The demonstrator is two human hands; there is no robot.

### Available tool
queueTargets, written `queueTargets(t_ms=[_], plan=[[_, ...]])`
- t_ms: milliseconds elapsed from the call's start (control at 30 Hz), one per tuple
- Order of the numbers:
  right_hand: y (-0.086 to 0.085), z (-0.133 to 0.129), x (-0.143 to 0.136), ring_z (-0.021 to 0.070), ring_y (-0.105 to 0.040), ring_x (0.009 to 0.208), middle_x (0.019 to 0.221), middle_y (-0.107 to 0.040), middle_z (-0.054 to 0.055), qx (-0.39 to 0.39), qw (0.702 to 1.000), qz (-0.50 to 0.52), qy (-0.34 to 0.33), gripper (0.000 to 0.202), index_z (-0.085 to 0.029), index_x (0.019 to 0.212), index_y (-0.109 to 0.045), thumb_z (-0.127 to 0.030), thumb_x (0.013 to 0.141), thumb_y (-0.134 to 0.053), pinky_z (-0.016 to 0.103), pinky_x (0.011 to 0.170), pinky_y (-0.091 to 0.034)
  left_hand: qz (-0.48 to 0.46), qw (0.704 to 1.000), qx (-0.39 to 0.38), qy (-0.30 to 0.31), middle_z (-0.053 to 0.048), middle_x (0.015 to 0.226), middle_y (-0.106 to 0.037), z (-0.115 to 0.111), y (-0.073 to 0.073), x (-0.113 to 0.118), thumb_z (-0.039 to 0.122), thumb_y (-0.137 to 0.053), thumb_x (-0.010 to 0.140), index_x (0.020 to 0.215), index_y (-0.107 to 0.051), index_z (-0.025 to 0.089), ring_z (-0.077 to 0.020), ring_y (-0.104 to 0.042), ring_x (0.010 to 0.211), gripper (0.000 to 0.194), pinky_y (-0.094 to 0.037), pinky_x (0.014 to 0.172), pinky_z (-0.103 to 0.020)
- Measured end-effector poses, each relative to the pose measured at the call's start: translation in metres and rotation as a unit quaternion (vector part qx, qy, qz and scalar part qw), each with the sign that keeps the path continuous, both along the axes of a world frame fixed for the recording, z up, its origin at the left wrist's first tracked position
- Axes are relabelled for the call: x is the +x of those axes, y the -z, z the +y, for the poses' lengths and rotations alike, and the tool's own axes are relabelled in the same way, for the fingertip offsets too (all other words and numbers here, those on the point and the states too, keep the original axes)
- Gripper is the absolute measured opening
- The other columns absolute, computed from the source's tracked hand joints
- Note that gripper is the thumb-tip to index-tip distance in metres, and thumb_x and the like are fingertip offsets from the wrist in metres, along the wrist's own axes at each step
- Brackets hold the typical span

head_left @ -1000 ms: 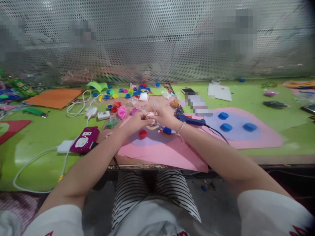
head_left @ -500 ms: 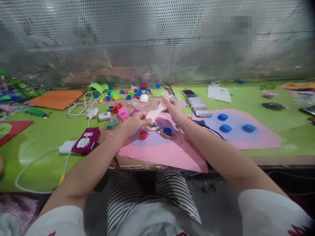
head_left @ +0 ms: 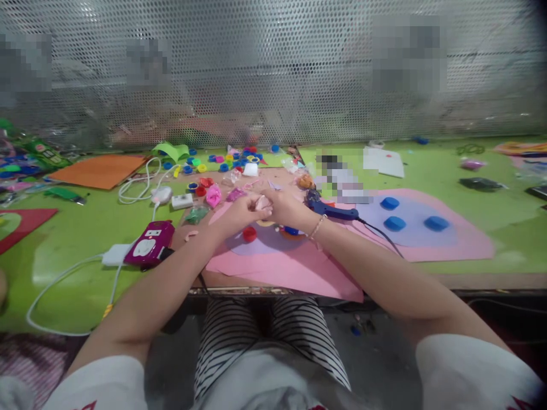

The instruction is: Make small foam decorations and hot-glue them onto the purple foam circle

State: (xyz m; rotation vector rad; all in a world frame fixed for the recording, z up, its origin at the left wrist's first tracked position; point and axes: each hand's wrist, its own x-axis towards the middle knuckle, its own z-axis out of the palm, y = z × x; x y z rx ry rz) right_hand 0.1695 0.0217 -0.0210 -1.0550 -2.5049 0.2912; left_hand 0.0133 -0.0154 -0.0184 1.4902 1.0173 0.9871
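Both our left hand point(head_left: 240, 212) and right hand point(head_left: 285, 208) pinch the pink clay point(head_left: 263, 203) above the paper point(head_left: 284, 267). It looks light and squishy, so we should hold its edges gently.

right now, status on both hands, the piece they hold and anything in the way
Left hand and right hand together, grip on pale pink piece. Possible snags: red cap nearer the body, blue corded tool by right hand.

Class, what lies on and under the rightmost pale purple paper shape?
On the pale purple paper shape sit three round blue plastic caps. Pink paper shows around its edge; whatever it covers is hidden.
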Motion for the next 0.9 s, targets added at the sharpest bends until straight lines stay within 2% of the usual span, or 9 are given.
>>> queueTargets(t_ms=[100, 200, 367, 467, 600, 667, 733, 833, 900], plan=[[-0.005, -0.001, -0.001, 0.0197, -0.063, 0.079, 0.088, -0.070, 0.011, 0.015, 0.999, -0.032, 0.021, 0.026, -0.009, 0.100, -0.060, -0.014, 0.075, -0.063, 0.025, 0.062, -0.040, 0.077, 0.995, 0.063, -0.013, -0.001, 0.075, -0.061, 0.002, 0.001, -0.003, 0.026, -0.073, 0.068, 0.075, -0.064, 0.016, -0.0131, -0.054, 0.072, 0.016, -0.043, 0.071, -0.028], [-0.012, -0.003, -0.001, 0.0185, -0.063, 0.076, 0.085, -0.070, 0.011, 0.034, 0.999, -0.021, 0.018, 0.020, -0.010, 0.099, -0.063, -0.019, 0.081, -0.060, 0.024, 0.061, -0.039, 0.068, 0.995, 0.069, -0.008, -0.003, 0.082, -0.065, 0.007, 0.004, -0.010, 0.032, -0.068, 0.074, 0.086, -0.068, 0.017, -0.0132, -0.056, 0.073, 0.019, -0.044, 0.071, -0.028], [-0.013, 0.003, 0.005, 0.0151, -0.062, 0.071, 0.085, -0.071, 0.005, 0.030, 0.998, 0.056, -0.028, 0.048, -0.019, 0.123, -0.060, -0.032, 0.078, -0.069, 0.024, 0.061, -0.042, 0.046, 0.996, 0.074, -0.032, -0.003, 0.080, -0.068, 0.013, 0.005, -0.017, 0.034, -0.064, 0.079, 0.092, -0.071, 0.019, -0.0111, -0.056, 0.066, 0.021, -0.043, 0.063, -0.025], [-0.008, 0.010, 0.008, 0.0143, -0.063, 0.069, 0.083, -0.073, 0.003, 0.030, 0.991, 0.118, -0.052, 0.043, -0.021, 0.125, -0.061, -0.029, 0.083, -0.063, 0.026, 0.064, -0.046, -0.030, 0.997, 0.054, -0.052, -0.002, 0.075, -0.067, 0.013, 0.001, -0.014, 0.030, -0.064, 0.080, 0.086, -0.070, 0.017, -0.0120, -0.060, 0.070, 0.015, -0.047, 0.067, -0.026], [-0.004, 0.021, 0.014, 0.0184, -0.066, 0.090, 0.095, -0.074, 0.005, 0.049, 0.972, 0.224, -0.044, 0.024, -0.021, 0.104, -0.072, -0.025, 0.085, -0.059, 0.031, 0.082, -0.050, -0.175, 0.984, -0.019, -0.036, -0.005, 0.089, -0.071, 0.009, -0.004, -0.007, 0.017, -0.062, 0.078, 0.094, -0.069, 0.016, -0.0149, -0.066, 0.085, 0.018, -0.052, 0.080, -0.029], [-0.003, 0.030, 0.019, 0.0183, -0.068, 0.083, 0.088, -0.073, 0.005, 0.018, 0.958, 0.287, -0.007, 0.021, -0.019, 0.095, -0.073, -0.031, 0.084, -0.059, 0.031, 0.077, -0.053, -0.217, 0.975, -0.046, -0.035, -0.006, 0.094, -0.071, 0.008, -0.006, -0.006, 0.010, -0.059, 0.076, 0.096, -0.068, 0.015, -0.0158, -0.067, 0.091, 0.022, -0.052, 0.084, -0.029], [-0.003, 0.040, 0.026, 0.0166, -0.067, 0.069, 0.078, -0.071, 0.005, -0.038, 0.933, 0.357, 0.037, 0.025, -0.017, 0.090, -0.071, -0.038, 0.084, -0.058, 0.030, 0.066, -0.055, -0.242, 0.967, -0.068, -0.041, -0.007, 0.095, -0.072, 0.008, -0.008, -0.007, 0.004, -0.056, 0.073, 0.094, -0.068, 0.014, -0.0167, -0.067, 0.092, 0.026, -0.052, 0.085, -0.028], [-0.001, 0.049, 0.032, 0.0172, -0.068, 0.071, 0.081, -0.070, 0.005, -0.057, 0.903, 0.423, 0.055, 0.031, -0.017, 0.096, -0.068, -0.044, 0.083, -0.058, 0.031, 0.066, -0.056, -0.281, 0.953, -0.104, -0.047, -0.009, 0.094, -0.071, 0.009, -0.009, -0.009, 0.001, -0.049, 0.069, 0.091, -0.066, 0.010, -0.0192, -0.067, 0.095, 0.030, -0.053, 0.086, -0.031], [0.000, 0.046, 0.029, 0.0192, -0.068, 0.086, 0.093, -0.071, 0.007, -0.030, 0.913, 0.406, 0.013, 0.036, -0.020, 0.109, -0.064, -0.041, 0.082, -0.061, 0.035, 0.077, -0.056, -0.312, 0.940, -0.130, -0.041, -0.011, 0.094, -0.071, 0.008, -0.010, -0.010, 0.003, -0.045, 0.069, 0.092, -0.065, 0.009, -0.0202, -0.067, 0.096, 0.030, -0.053, 0.087, -0.033]])
